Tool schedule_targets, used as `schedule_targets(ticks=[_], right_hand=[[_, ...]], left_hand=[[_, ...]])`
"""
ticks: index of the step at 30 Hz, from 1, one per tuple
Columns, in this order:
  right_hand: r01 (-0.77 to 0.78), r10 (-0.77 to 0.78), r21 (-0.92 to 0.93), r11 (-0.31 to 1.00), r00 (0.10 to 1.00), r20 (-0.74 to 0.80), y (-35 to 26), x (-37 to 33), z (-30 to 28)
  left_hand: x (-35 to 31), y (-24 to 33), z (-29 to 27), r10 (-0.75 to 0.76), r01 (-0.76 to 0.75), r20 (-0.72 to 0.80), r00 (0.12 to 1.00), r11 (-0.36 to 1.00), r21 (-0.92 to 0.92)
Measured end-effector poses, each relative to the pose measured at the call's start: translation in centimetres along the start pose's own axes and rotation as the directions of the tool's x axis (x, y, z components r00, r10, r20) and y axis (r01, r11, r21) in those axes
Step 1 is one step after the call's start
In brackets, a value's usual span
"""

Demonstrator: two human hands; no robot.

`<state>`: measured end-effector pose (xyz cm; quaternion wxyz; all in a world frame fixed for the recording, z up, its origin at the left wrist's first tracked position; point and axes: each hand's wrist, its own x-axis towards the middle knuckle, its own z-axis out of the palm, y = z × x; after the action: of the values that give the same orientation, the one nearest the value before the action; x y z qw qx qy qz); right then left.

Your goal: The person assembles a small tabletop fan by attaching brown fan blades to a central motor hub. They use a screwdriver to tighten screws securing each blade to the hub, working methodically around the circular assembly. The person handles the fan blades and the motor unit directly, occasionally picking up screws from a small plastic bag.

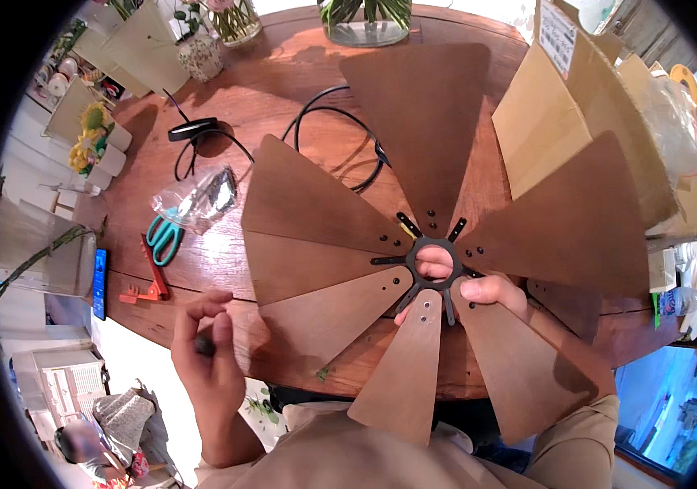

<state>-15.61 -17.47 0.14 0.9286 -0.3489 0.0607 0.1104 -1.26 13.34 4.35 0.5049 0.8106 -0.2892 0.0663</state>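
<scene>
My right hand [496, 293] grips a black ring-shaped hub [410, 259] with short slotted arms, its thumb on top at a blade's root and fingers showing underneath through the ring. Several wedge-shaped brown fan blades [422, 114] spread from the hub, overlapping on the left. Dark screws sit near the roots of some blades, while the narrow blade [401, 383] nearest me shows two pale-rimmed holes or fasteners. To the left of the blades, my left hand [211, 350] is raised with curled fingers. A small dark thing shows in it, too hidden to name.
On the wooden table [283, 41] lie a clear plastic bag [193, 200], teal-handled scissors [165, 236], a red tool [153, 281], a phone [101, 284] and a black cable [307, 106]. A cardboard box [544, 114] stands at right; vases [202, 59] line the back.
</scene>
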Motion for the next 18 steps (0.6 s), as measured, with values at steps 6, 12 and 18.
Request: schedule_targets(ticks=[6,12,18], right_hand=[[0.062,-0.055,-0.161,0.985,0.997,0.050,0.3,0.0,-0.7],[0.027,-0.026,-0.170,0.985,1.000,0.007,-0.3,0.1,-0.6],[0.091,-0.087,-0.174,0.981,0.996,0.029,-0.3,0.5,0.3]], left_hand=[[-1.8,-0.1,-0.8,-0.490,0.582,0.334,0.805,0.761,-0.287],[-1.8,0.4,0.4,-0.506,0.593,0.344,0.791,0.772,-0.228],[-1.7,0.5,0.6,-0.577,0.640,0.285,0.766,0.726,-0.251]])
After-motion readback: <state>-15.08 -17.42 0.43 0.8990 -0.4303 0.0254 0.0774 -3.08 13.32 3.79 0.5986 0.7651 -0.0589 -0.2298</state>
